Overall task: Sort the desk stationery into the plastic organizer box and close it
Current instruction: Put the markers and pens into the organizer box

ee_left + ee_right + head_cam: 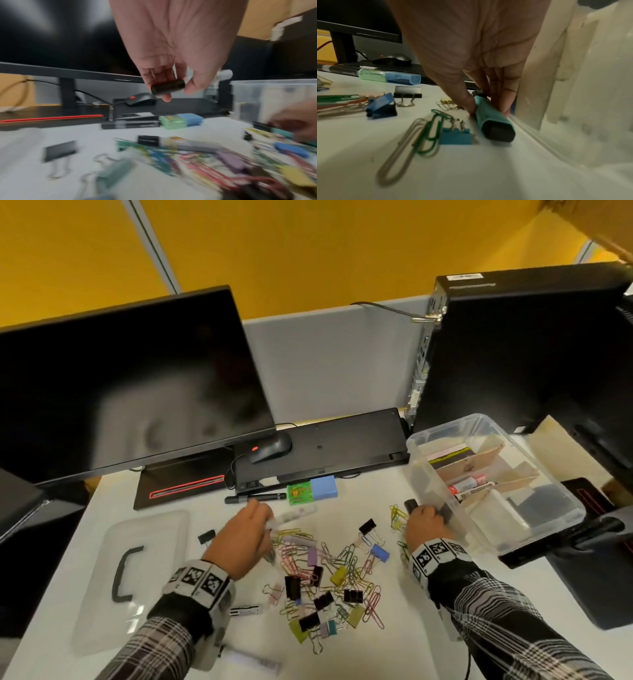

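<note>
A: What sits furthest out from the left hand (239, 537)?
B: The clear lid (132, 573) with its black handle, flat on the desk (404, 655), well off to that hand's outer side. A black clip (206, 537) lies just beside the hand.

A: And the hand itself?
B: Raised off the desk, fingers curled round a pale marker (293, 515); the wrist view shows its black cap (168, 87) pinched at the fingertips.

A: Between the hands?
B: A heap of clips (329, 580), coloured and black. Beyond the left fingers lie a black pen (255, 497) and a green-and-blue case (312, 490).

A: The right hand (424, 530)?
B: Down on the desk, thumb and fingers closed on a teal highlighter (489, 115) that lies against the box wall.

A: The box (493, 474)?
B: Just past the right hand, open, with cardboard dividers; markers (469, 486) lie in a middle compartment.
</note>
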A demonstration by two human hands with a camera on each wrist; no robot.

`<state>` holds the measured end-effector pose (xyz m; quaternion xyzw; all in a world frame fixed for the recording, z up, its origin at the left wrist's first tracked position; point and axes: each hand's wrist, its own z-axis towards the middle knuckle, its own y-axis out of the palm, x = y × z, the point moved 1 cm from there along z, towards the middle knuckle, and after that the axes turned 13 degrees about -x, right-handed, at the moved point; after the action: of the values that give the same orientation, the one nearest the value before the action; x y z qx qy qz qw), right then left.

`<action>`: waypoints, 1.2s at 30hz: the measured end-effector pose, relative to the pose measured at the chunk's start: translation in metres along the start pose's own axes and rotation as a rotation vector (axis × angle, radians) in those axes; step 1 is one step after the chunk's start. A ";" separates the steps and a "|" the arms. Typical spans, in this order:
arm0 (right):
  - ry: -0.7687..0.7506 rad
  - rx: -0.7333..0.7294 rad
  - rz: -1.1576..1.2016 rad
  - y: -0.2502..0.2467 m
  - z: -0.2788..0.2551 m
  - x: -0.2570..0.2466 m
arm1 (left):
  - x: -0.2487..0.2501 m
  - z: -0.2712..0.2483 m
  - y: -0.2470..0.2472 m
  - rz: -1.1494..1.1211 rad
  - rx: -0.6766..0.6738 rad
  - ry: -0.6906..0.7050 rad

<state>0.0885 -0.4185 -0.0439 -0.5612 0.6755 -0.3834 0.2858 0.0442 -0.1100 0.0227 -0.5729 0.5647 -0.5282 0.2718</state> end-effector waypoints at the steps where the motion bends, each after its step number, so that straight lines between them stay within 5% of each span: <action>1: 0.007 -0.012 0.030 -0.003 -0.001 -0.001 | -0.009 -0.003 -0.004 -0.013 0.014 -0.046; 4: -0.041 -0.008 0.153 -0.014 -0.007 -0.004 | -0.034 -0.011 -0.009 -0.023 -0.007 -0.121; 10: -0.399 0.030 0.353 -0.029 -0.035 -0.044 | -0.068 -0.046 0.015 -0.081 -0.234 -0.197; 16: -0.634 -0.092 0.207 -0.012 -0.055 -0.113 | -0.077 -0.075 0.035 -0.282 -0.388 -0.154; 21: -0.581 -0.189 -0.033 0.006 -0.055 -0.153 | -0.078 -0.085 0.042 -0.200 -0.454 -0.174; 29: -0.493 -0.185 -0.016 0.002 -0.055 -0.146 | -0.068 -0.080 0.042 0.021 -0.435 -0.095; 36: -0.501 -0.199 0.346 -0.014 -0.061 -0.112 | -0.068 -0.072 0.015 -0.035 -0.246 -0.104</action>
<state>0.0690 -0.2985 -0.0043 -0.5401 0.7037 -0.1112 0.4480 -0.0140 -0.0290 0.0100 -0.6382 0.6003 -0.4292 0.2191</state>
